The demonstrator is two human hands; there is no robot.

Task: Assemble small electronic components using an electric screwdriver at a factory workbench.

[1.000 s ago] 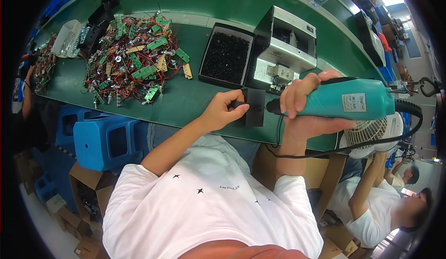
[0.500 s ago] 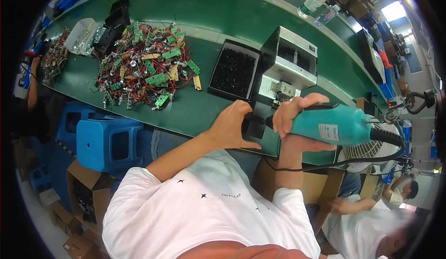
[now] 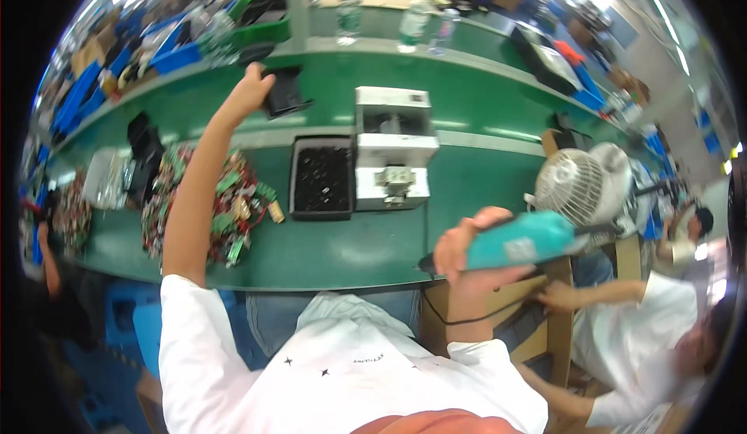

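My left hand (image 3: 250, 91) is stretched far out over the back of the bench. Its fingers are closed on a black plastic housing (image 3: 286, 95), which looks like an open box-shaped shell, slightly blurred. My right hand (image 3: 465, 251) grips a teal electric screwdriver (image 3: 523, 241) lying sideways, its dark tip pointing left above the front edge of the bench. In the middle stands a white and metal screw feeder (image 3: 395, 154), with a black tray (image 3: 322, 213) of small dark screws close on its left side.
A heap of green circuit boards with red wires (image 3: 241, 193) lies at left, beside a clear bin (image 3: 105, 185) and black housings (image 3: 144, 146). A white fan (image 3: 572, 186) stands at right. Bottles (image 3: 348, 14) line the shelf. A co-worker (image 3: 638, 333) sits at right, near cardboard boxes.
My left hand has moved from in front of the screw feeder to the far left with the black housing. The screwdriver has come slightly down, and the head view has shifted.
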